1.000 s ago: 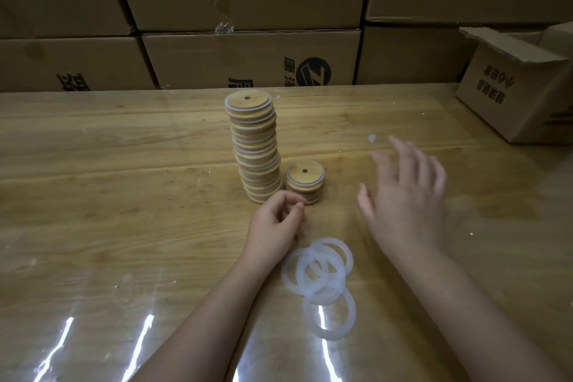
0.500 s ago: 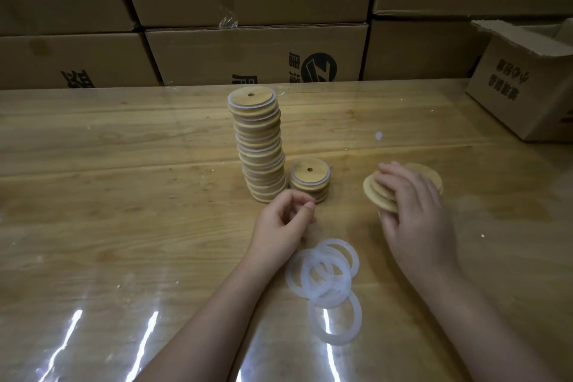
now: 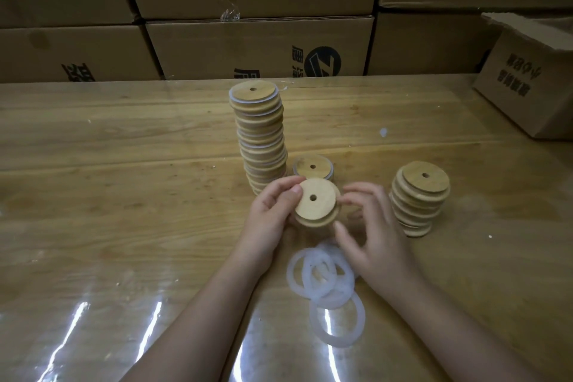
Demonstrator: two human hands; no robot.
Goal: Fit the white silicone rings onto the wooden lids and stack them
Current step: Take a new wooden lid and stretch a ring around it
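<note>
Already most of the job looks done. A tall stack of round wooden lids with white rings fitted [image 3: 260, 139] stands at the middle of the glossy wooden worktop [image 3: 124, 164]. A short second stack of ringed lids [image 3: 313, 167] sits just beside it on the right.

The left hand [image 3: 273, 217] grips a bare round wooden lid with a centre hole [image 3: 316, 205], thumb across its face and fingers curled behind, tilted up just in front of the short stack. No ring is on this lid yet.

The right hand [image 3: 378, 245] is loosely spread and holds nothing I can make out. Its fingertips are at the lid's right rim and its thumb points down toward the loose white silicone rings [image 3: 322, 282], a few of which lie overlapping on the worktop near the person.

To the right stands a stack of bare wooden lids [image 3: 418, 198], several deep, all without rings. I judge that the held lid and this stack remain to be fitted. The loose rings look fewer than the bare lids. Brown cardboard boxes [image 3: 257, 46] line the back.
</note>
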